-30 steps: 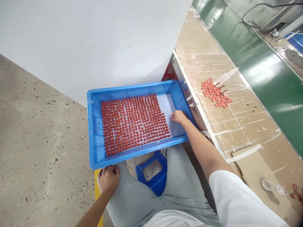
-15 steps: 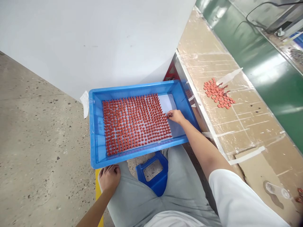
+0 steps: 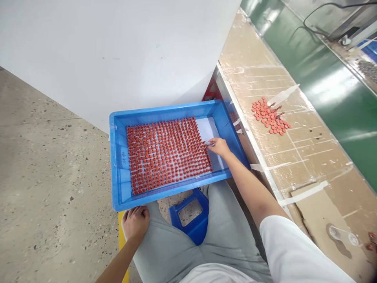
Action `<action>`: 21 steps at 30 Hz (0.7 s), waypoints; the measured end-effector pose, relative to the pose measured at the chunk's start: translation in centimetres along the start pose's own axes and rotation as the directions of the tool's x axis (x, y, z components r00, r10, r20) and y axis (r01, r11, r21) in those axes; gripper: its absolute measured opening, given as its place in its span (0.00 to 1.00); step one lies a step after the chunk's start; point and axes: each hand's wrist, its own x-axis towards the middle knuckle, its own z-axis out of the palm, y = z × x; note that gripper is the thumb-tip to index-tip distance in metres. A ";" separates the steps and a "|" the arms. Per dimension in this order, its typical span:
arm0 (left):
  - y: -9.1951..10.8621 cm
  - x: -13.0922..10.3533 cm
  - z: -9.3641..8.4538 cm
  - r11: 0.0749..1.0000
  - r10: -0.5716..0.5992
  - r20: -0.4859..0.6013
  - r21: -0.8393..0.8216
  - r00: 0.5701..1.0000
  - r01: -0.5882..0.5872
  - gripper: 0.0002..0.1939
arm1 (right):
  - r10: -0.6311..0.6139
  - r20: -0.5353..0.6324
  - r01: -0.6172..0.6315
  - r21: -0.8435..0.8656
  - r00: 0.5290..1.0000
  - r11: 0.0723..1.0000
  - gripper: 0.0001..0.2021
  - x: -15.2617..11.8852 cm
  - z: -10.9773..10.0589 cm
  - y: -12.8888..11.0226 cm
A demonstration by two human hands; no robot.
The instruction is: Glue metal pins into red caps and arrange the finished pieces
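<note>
Inside the blue plastic tray, many small red pieces with dark pointed tops stand upright in close rows on a white sheet. My right hand is over the tray's right part, beside the outer row. Its thumb and fingertips are apart, with no piece visible between them. My left hand rests on my left thigh below the tray's front left corner. Its fingers are curled in, and nothing shows in them.
On the cardboard-covered bench to the right lie a cluster of red discs and a white pointed strip. A clear plastic piece lies nearer. A blue stool shows between my legs. A white panel stands behind the tray.
My right hand's fingers have parted from a small red piece at the outer row, which now stands with the others. My left hand has stayed on the thigh.
</note>
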 end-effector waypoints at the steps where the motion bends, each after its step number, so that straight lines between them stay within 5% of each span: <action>1: 0.0 0.0 0.0 1.000 -0.001 0.000 0.001 1.000 0.001 0.14 | -0.010 -0.003 0.010 -0.001 1.000 1.000 0.17 0.0 0.1 0.0; 21: 0.1 0.1 -0.1 1.000 -0.007 0.008 0.011 1.000 0.007 0.15 | 0.064 -0.120 -0.051 0.102 0.991 0.993 0.09 2.2 0.1 -0.6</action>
